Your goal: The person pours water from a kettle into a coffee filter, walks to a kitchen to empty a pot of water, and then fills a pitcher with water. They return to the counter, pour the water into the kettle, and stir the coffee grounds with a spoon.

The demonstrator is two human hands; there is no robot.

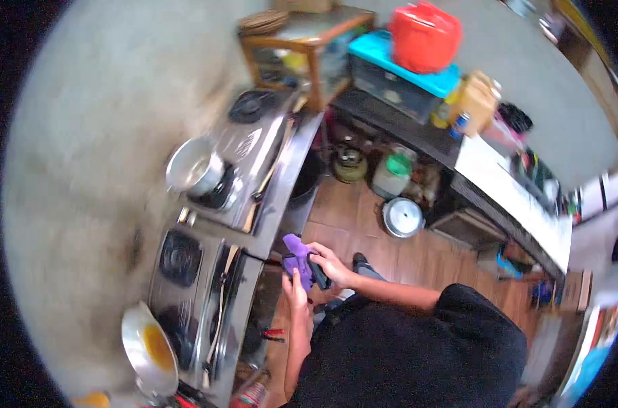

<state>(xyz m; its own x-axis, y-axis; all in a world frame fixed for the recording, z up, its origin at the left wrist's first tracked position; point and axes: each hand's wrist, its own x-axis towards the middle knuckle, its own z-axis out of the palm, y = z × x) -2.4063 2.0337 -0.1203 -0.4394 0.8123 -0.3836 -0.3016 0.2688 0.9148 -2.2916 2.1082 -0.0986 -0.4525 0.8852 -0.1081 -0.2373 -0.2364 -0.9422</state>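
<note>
Both hands meet in front of my body, near the edge of the metal stove counter. My left hand (295, 291) grips the lower left side of a purple cloth (298, 255). On the other side, my right hand (332, 264) is closed on a dark, flat object (320, 275) that lies against the cloth. What this dark object is cannot be made out. Parts of the fingers are hidden behind the cloth.
A pot (196, 167) stands on the stove (254, 146); a pan with yellow liquid (149, 347) is at the lower left. A lidded pot (402, 217) and a green-lidded container (392, 175) sit on the floor. A black shelf (390, 126) holds a blue-lidded box (397, 88).
</note>
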